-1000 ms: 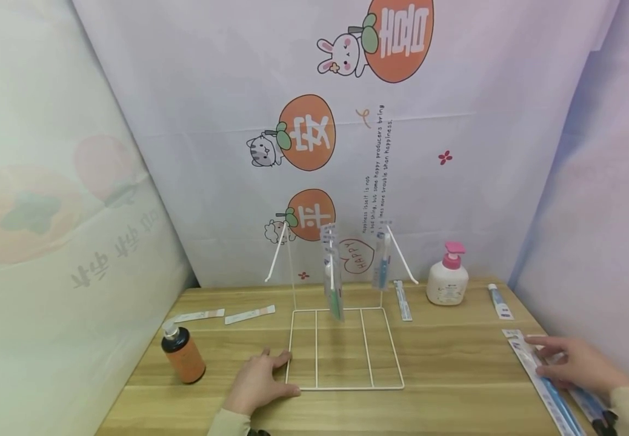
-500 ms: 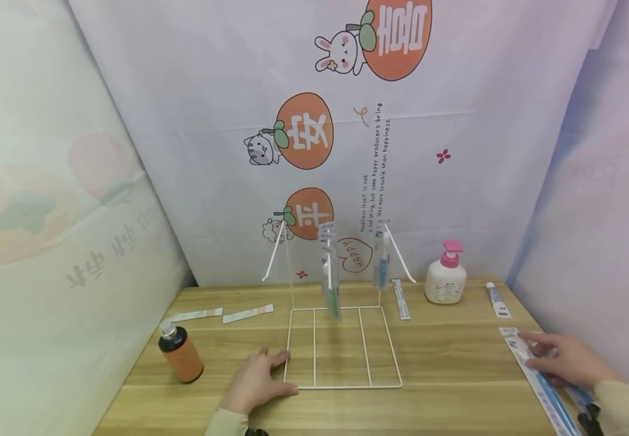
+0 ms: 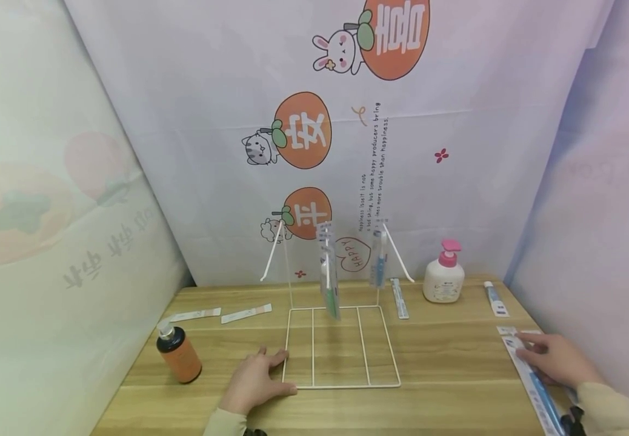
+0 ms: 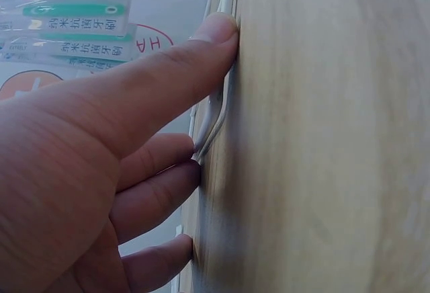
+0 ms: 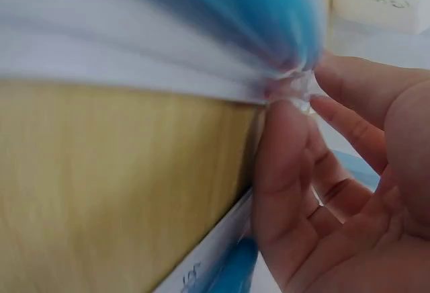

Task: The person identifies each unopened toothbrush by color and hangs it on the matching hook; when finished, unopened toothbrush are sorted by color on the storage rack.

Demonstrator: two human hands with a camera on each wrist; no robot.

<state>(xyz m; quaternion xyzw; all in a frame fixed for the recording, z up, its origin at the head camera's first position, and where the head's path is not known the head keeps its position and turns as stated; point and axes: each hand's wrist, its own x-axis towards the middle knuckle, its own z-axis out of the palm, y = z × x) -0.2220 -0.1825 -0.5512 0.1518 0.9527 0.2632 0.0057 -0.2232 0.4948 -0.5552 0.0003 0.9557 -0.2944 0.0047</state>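
Observation:
My left hand (image 3: 252,381) rests at the near left corner of a white wire display rack (image 3: 355,386). Its thumb presses the front bar, and the spread fingers touch the left side, as the left wrist view shows. Over on the right, my right hand (image 3: 557,360) pinches the edge of a blue packaged toothbrush (image 3: 534,387) between thumb and fingers. Under that hand, another blue package (image 5: 235,266) lies on the table in the right wrist view. Packaged toothbrushes with green handles (image 3: 329,284) hang on the rack's middle hook; a blue packaged toothbrush (image 3: 380,260) hangs on the right hook.
A pink-topped pump bottle (image 3: 443,281), a small tube (image 3: 495,300) and a narrow packet (image 3: 399,298) occupy the back right. At left stand an orange-and-black bottle (image 3: 179,356) and two slim packets (image 3: 246,313). Printed cloth (image 3: 402,181) encloses the table.
My right hand has shifted slightly left with the packaged toothbrush, whose lower end has moved left too. My left hand stays at the rack's corner. The whole view drifts slightly.

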